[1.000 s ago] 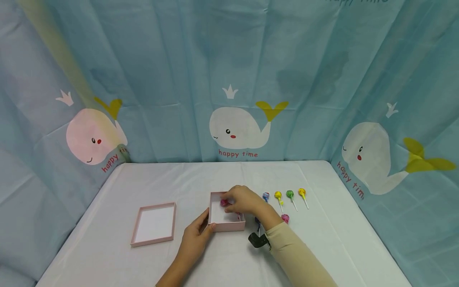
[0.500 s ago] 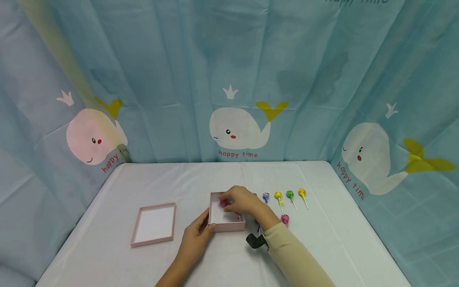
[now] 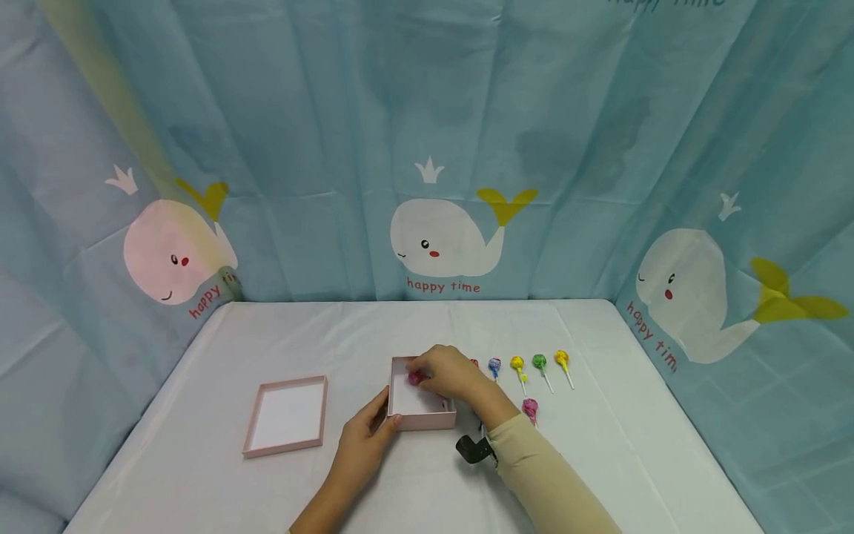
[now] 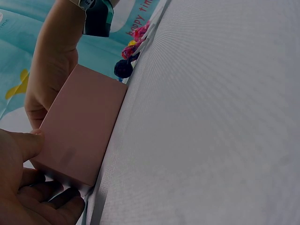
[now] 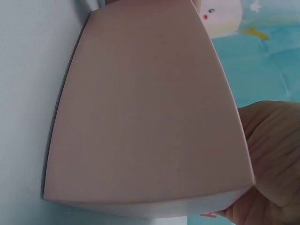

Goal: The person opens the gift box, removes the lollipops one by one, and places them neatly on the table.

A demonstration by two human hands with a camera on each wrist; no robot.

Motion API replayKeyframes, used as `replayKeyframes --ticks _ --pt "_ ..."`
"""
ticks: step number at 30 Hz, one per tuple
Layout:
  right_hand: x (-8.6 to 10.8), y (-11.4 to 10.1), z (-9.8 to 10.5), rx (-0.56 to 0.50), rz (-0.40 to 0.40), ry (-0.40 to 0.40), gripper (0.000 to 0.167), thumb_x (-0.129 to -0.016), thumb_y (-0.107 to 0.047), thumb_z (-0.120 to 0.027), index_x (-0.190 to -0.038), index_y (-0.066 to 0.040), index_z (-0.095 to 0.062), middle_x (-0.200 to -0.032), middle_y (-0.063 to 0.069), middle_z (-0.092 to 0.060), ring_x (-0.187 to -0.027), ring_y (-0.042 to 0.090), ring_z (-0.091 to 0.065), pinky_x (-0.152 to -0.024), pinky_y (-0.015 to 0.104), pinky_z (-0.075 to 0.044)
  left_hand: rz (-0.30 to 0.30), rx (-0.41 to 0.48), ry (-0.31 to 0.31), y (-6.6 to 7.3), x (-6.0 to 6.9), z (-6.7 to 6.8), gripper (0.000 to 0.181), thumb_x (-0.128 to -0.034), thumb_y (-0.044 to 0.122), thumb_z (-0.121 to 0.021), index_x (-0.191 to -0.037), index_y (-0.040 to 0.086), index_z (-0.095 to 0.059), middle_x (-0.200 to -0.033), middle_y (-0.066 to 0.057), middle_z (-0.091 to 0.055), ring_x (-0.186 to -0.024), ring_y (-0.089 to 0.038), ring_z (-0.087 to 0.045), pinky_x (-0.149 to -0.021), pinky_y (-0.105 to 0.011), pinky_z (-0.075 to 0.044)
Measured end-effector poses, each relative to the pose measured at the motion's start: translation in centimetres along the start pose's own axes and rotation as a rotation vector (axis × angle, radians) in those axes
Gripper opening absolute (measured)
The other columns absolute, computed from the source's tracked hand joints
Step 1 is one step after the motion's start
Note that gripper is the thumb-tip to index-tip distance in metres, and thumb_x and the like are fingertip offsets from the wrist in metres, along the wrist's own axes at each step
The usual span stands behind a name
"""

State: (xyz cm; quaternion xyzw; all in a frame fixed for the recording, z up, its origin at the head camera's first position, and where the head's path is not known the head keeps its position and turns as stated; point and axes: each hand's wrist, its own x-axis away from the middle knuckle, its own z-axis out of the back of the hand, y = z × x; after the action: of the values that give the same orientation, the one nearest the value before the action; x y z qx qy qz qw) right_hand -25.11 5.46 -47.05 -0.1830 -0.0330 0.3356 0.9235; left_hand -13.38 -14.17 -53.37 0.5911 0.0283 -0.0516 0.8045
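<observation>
In the head view an open-topped pink box with a white inside stands mid-table. My left hand grips its near left corner; in the left wrist view the thumb lies at the upper edge and the fingers bend along the side. Inside the box my right hand pinches a dark pink lollipop by the left part of the floor. Its stick is hidden by the hand. The box wall fills most of the right wrist view, blocking the fingertips.
A shallow pink lid lies left of the box. Right of it are blue, yellow, green and orange-yellow lollipops in a row, with a pink lollipop nearer. A dark blue lollipop shows beside the box.
The right hand and the lollipop have shifted slightly left inside the box, and the right forearm a little left too. The left hand and the box have stayed put.
</observation>
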Motion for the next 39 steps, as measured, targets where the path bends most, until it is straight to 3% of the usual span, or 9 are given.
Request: replayKeyframes --ticks 10,17,29,39 --pt "-0.1 -0.6 -0.4 -0.001 -0.002 0.002 0.027 -0.089 -0.014 -0.08 -0.116 -0.018 -0.079 -0.108 -0.006 -0.077 -0.101 0.011 -0.066 -0.093 0.035 -0.058 0.001 -0.025 0.008 0.0 0.1 -0.1 0.067 -0.098 0.029 -0.071 -0.155 0.009 -0.044 -0.159 -0.007 -0.044 -0.145 -0.025 -0.044 -0.115 -0.033 -0.041" --pt "0.1 -0.7 -0.8 0.073 -0.028 -0.004 0.025 -0.088 -0.02 -0.082 -0.113 -0.023 -0.081 -0.105 -0.009 -0.077 -0.103 0.014 -0.063 -0.096 0.039 -0.054 0.018 -0.03 -0.002 0.0 0.2 -0.2 0.067 -0.0985 0.029 -0.071 -0.156 0.009 -0.043 -0.159 -0.006 -0.043 -0.146 -0.025 -0.042 -0.116 -0.033 -0.04" --pt "-0.3 -0.2 -1.4 0.215 -0.008 0.011 0.022 -0.091 -0.023 -0.08 -0.113 -0.027 -0.081 -0.106 -0.01 -0.076 -0.105 0.014 -0.063 -0.099 0.039 -0.053 -0.013 -0.035 -0.005 0.2 0.0 0.0 0.073 -0.0971 0.038 -0.07 -0.155 0.005 -0.041 -0.159 -0.01 -0.042 -0.145 -0.028 -0.042 -0.115 -0.034 -0.04" --pt "-0.3 -0.1 -1.0 0.102 0.042 0.11 0.018 -0.09 -0.029 -0.081 -0.108 -0.025 -0.081 -0.104 -0.013 -0.076 -0.109 0.014 -0.062 -0.099 0.04 -0.051 -0.013 -0.05 -0.001 0.1 0.0 0.0 0.069 -0.0983 0.033 -0.07 -0.155 0.005 -0.042 -0.159 -0.01 -0.042 -0.145 -0.029 -0.041 -0.116 -0.037 -0.04"
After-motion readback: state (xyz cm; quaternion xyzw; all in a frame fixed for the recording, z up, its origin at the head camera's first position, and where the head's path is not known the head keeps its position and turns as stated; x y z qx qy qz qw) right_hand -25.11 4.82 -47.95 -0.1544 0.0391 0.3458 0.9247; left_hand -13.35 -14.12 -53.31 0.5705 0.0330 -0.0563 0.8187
